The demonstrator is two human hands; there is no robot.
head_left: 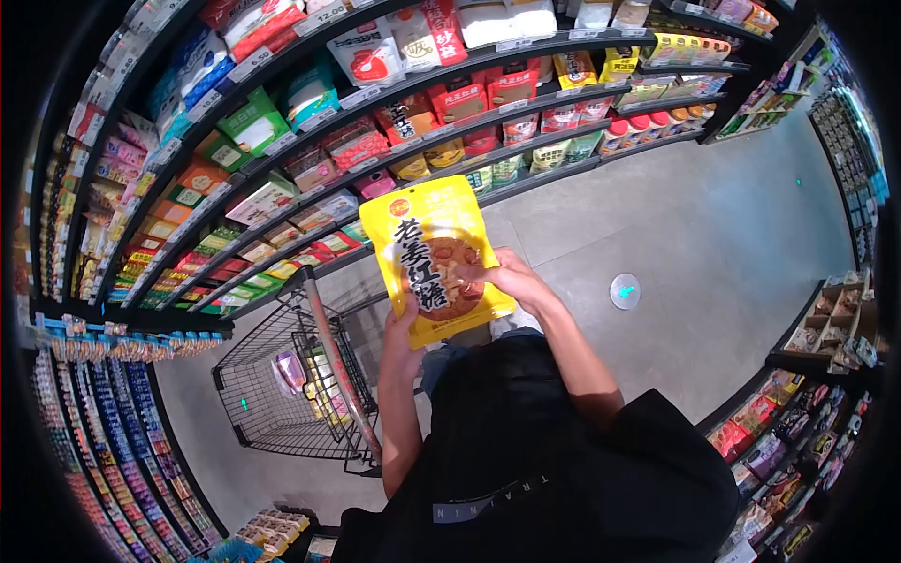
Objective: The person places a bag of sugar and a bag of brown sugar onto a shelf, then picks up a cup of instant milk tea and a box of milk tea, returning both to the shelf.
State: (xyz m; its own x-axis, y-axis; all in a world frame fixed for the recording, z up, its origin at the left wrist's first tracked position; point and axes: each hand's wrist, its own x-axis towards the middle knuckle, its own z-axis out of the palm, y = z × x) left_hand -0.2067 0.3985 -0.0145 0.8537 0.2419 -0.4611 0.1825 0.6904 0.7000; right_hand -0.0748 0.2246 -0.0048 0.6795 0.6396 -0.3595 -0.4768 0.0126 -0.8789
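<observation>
Held up in front of me is a yellow bag of ginger brown sugar [422, 220], its printed front with large dark characters and a round food picture facing me. My left hand [404, 326] grips the bag's lower left edge. On the lower right side, my right hand [511, 279] has its thumb across the front; its other fingers are hidden behind the bag. To the left of my left arm stands a black wire shopping cart [272, 375] with a few packages [324, 389] in it, one purple and others yellow and green.
Curved shelves [413, 150] of bagged goods with price strips run along the far side. More shelves [131, 441] rise at the left, and another rack [770, 441] stands at the lower right. Grey floor [657, 225] with a round arrow marker [625, 292] lies to my right.
</observation>
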